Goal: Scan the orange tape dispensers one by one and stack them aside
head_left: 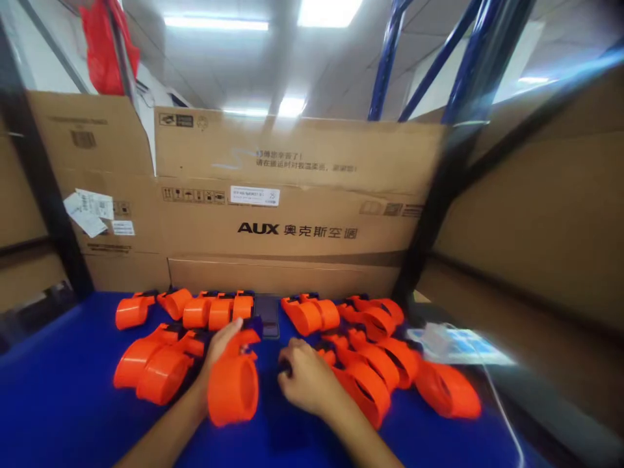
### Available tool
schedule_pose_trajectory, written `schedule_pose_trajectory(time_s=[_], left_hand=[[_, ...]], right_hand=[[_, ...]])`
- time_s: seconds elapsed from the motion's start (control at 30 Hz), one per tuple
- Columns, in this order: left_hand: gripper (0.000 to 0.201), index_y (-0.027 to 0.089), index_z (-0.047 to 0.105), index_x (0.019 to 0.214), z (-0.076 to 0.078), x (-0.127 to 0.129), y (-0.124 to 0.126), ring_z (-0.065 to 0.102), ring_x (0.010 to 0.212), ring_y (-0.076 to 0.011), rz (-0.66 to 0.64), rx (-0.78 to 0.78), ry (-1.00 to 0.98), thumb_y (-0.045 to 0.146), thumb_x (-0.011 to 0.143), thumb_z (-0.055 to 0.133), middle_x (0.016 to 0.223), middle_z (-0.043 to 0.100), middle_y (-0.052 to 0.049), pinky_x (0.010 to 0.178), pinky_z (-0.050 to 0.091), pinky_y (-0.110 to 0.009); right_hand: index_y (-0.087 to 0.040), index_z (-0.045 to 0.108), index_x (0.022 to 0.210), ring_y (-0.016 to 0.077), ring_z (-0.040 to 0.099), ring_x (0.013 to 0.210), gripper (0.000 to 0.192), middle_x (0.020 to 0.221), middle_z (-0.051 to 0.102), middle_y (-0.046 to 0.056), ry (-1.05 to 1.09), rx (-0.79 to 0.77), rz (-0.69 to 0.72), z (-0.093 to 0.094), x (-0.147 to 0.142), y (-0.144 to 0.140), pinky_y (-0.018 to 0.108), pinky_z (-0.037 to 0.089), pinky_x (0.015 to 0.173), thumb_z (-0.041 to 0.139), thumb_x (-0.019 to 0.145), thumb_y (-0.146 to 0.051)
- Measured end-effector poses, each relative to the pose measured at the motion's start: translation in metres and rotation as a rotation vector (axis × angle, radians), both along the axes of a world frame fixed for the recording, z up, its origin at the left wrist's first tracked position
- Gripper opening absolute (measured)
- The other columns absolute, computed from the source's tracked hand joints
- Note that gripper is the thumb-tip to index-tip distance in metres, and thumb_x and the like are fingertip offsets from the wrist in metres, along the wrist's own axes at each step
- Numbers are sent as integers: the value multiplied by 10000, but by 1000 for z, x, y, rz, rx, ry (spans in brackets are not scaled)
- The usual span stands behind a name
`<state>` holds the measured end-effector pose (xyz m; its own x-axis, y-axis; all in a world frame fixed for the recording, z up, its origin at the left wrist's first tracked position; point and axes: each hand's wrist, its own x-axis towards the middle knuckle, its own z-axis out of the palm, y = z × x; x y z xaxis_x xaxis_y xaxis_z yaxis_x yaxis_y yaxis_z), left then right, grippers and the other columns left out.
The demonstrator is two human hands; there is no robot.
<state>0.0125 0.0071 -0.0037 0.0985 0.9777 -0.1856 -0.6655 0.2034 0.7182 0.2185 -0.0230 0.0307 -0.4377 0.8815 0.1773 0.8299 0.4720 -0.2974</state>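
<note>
My left hand (221, 348) is closed around an orange tape dispenser (233, 390), a wide plastic ring with a dark part at its top end. It is held above the blue table, left of the middle. Just to its right is my right hand (305, 374), with curled fingers; what they hold, if anything, is hidden. Close beside the right forearm lie several more orange dispensers (368, 383). On the left, a pair of orange dispensers (163, 374) lies near my left wrist.
Rows of orange dispensers (197, 312) line the back of the blue table (58, 390). A dark phone-like slab (267, 315) lies between them. Behind stands a cardboard panel (292, 208). At the right are a white-and-blue packet (463, 344) and a white cable (502, 409). Dark rack posts (433, 214) frame the space.
</note>
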Motion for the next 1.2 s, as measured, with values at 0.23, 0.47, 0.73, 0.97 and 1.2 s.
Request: schedule_pose_trajectory(time_s=[0.23, 0.47, 0.73, 0.97, 1.2], left_hand=[[361, 159, 641, 780, 4, 7, -15, 522, 480, -82, 169, 157, 270, 428, 655, 848, 598, 591, 34, 453, 408, -176], [392, 162, 642, 768, 8, 5, -16, 481, 477, -70, 184, 157, 328, 471, 637, 846, 579, 544, 51, 442, 366, -169], [366, 161, 672, 830, 10, 8, -23, 496, 499, -87, 110, 221, 389, 477, 701, 803, 594, 560, 37, 466, 380, -182], [341, 167, 682, 846, -4, 7, -12, 519, 572, -100, 27, 328, 500, 480, 739, 767, 665, 591, 25, 510, 393, -185], [372, 167, 680, 920, -7, 7, -10, 512, 551, -108, 73, 358, 613, 506, 773, 725, 663, 586, 18, 497, 387, -199]], right_hand=[[-219, 644, 978, 237, 559, 984, 227, 1032, 608, 68, 3, -32, 196, 6, 0, -9, 341, 405, 898, 602, 755, -228], [-221, 621, 880, 215, 569, 871, 218, 916, 621, 39, -58, -112, 225, 12, 3, -13, 293, 394, 756, 619, 666, -178], [-224, 620, 867, 199, 580, 787, 228, 871, 636, 33, -79, -158, 230, 15, 8, -15, 249, 352, 621, 634, 642, -186], [-219, 631, 880, 199, 594, 799, 238, 873, 654, 36, -24, -211, 192, 21, 11, -17, 238, 363, 604, 628, 649, -160], [-209, 604, 1196, 182, 630, 799, 338, 906, 692, 42, 336, -69, 123, 15, 4, -9, 255, 448, 687, 587, 876, -316]])
